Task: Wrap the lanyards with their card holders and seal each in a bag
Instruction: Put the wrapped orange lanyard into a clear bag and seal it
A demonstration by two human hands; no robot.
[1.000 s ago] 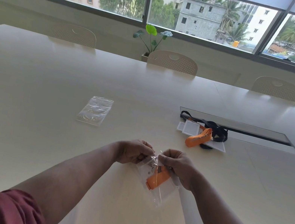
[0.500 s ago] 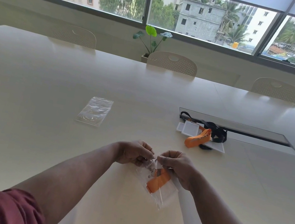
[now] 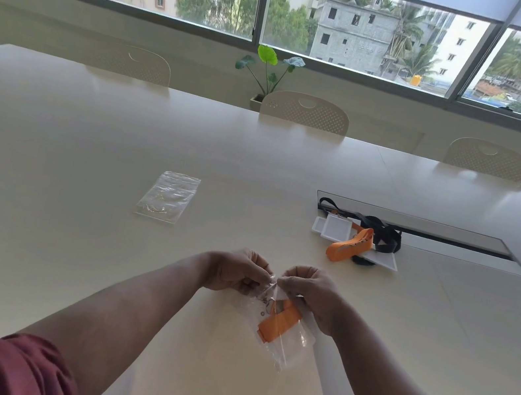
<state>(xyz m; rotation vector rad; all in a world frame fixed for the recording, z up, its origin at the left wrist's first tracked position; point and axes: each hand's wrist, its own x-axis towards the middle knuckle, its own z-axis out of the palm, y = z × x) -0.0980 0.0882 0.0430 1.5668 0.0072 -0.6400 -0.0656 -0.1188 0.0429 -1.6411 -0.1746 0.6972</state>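
Observation:
A clear plastic bag [image 3: 290, 348] hangs just above the table in front of me, with a rolled orange lanyard [image 3: 279, 320] and its card holder inside. My left hand [image 3: 234, 271] and my right hand [image 3: 310, 293] both pinch the bag's top edge, fingertips almost touching. Farther right lie a loose orange lanyard [image 3: 350, 244], a black lanyard [image 3: 384, 235] and white card holders [image 3: 337, 228] in a pile. A flat pile of clear bags [image 3: 168, 197] lies to the left.
The wide cream table [image 3: 71, 233] has a long cable slot [image 3: 437, 235] behind the pile of lanyards. Three perforated chairs [image 3: 305, 111] stand along the far edge, and a potted plant [image 3: 267, 73] sits by the window.
My fingers have shifted slightly along the top edge of the bag, and the bag with the orange lanyard has tilted a little. Nothing else on the table has moved.

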